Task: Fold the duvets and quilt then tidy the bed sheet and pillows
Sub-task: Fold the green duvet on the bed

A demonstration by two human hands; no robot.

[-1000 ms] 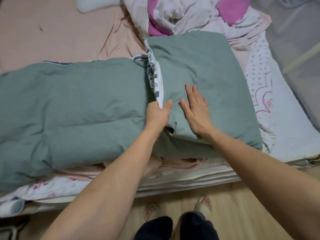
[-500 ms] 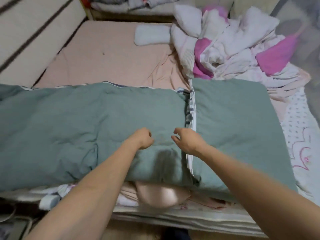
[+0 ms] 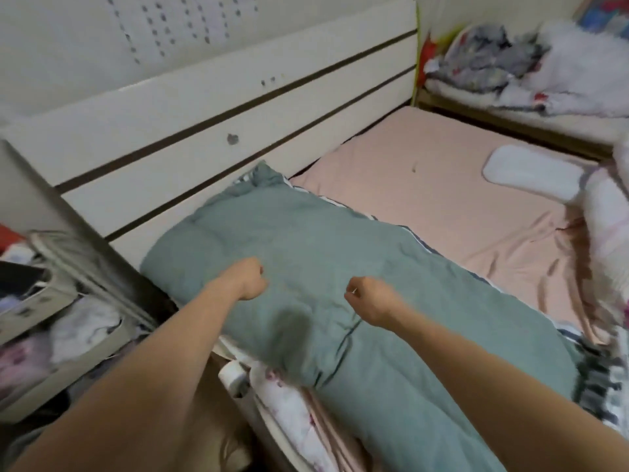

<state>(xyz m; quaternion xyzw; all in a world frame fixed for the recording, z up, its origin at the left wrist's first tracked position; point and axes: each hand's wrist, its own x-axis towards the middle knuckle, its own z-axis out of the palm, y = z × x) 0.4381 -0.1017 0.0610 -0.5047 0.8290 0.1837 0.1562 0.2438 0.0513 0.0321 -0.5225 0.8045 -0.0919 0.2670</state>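
The green duvet point(image 3: 340, 267) lies in a long band along the near edge of the bed, one end bunched up against the white headboard point(image 3: 211, 131), the rest running off toward the foot. A striped lining shows along its far edge. Both hands hang just above it, near the headboard end. The left hand point(image 3: 250, 279) is curled into a fist, its grip together and holding nothing that I can see. The right hand point(image 3: 369, 298) is curled the same way, fingers drawn in; whether a bit of cloth is pinched in it I cannot tell, for it is blurred. The two hands are near each other but apart.

Beyond the duvet the pink sheet point(image 3: 442, 185) covers the mattress, creased toward the far corner. A small white pillow point(image 3: 534, 173) lies flat on it near the far edge, and a heap of pale bedding point(image 3: 609, 233) sits just beside that. Under the duvet at the near edge a floral layer point(image 3: 289, 403) pokes out. Past the bed a second bed carries a pile of quilts point(image 3: 531, 63). Beside the headboard corner stands an open drawer unit point(image 3: 51, 318) stuffed with clothes.
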